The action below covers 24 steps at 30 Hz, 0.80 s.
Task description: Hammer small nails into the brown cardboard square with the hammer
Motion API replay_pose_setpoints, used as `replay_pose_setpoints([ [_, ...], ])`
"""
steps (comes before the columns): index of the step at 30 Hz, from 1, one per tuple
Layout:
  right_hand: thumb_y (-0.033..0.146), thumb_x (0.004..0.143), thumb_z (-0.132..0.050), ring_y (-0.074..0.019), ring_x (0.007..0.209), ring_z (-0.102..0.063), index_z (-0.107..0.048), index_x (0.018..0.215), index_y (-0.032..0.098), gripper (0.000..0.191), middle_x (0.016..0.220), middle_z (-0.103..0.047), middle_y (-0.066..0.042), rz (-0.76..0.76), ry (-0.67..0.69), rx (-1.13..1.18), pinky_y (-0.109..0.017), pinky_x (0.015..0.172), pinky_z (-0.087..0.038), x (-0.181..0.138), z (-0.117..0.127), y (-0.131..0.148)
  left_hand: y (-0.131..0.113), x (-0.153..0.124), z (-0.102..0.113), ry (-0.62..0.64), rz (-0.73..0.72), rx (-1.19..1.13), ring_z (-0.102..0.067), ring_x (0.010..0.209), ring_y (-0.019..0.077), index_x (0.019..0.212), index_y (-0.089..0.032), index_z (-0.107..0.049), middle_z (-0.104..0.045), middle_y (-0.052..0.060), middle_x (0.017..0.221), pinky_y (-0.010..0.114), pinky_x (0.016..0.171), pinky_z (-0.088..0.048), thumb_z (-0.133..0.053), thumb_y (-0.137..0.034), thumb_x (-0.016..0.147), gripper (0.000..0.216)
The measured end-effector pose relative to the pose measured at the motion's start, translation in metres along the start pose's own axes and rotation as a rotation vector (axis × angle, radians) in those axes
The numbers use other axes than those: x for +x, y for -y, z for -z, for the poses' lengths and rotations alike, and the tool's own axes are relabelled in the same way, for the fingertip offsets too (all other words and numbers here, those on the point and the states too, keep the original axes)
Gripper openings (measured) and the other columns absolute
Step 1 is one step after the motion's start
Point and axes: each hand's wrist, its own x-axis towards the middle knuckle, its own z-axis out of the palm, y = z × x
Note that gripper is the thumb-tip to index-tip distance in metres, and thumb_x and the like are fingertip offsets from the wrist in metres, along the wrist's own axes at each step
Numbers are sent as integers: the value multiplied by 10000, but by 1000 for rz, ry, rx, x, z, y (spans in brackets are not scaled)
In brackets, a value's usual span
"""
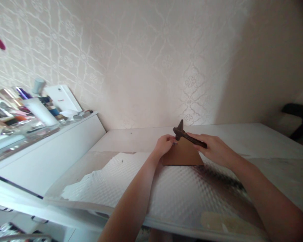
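Observation:
My right hand [215, 149] is closed around the handle of a small dark hammer [185, 134], its head raised just above a brown wooden piece [183, 155]. My left hand [163, 145] rests on the top left edge of that wooden piece, fingers pinched together right under the hammer head; whether they hold something small I cannot make out. The wooden piece lies on a white textured sheet [131, 181] spread over the white table [254, 141].
At the left stands a white shelf unit [52, 148] carrying several cosmetic bottles and tubes [37, 109]. A patterned wall [153, 67] rises behind the table. A dark chair part [299, 114] shows at the far right.

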Motion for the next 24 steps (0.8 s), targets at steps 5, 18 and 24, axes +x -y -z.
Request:
replay_pose_setpoints([
  [5,119,783,-465,-206,935,-608,-475,1291,319,546,1058,-648,-10,19,51,-21,-309,803,-476,0,-1,-2,3,2,-1,-13,-1,15,-611,869,159,872,-157,-672,-686,42,904,244,794,-452,-498,-167,775,199],
  [18,116,780,-459,-211,948,-602,-467,1302,302,554,1095,-633,-20,18,34,-18,-315,820,-467,0,-1,-2,4,2,-1,-12,0,-14,-615,866,158,865,-162,-671,-687,37,897,244,799,-453,-523,-167,760,182],
  [24,142,800,-457,-213,935,-604,-455,1315,269,531,1085,-635,-42,2,-18,-53,-308,802,-468,0,0,-1,3,1,-1,-7,-18,-9,-611,892,148,852,-164,-667,-686,32,920,233,811,-446,-488,-136,770,199],
])
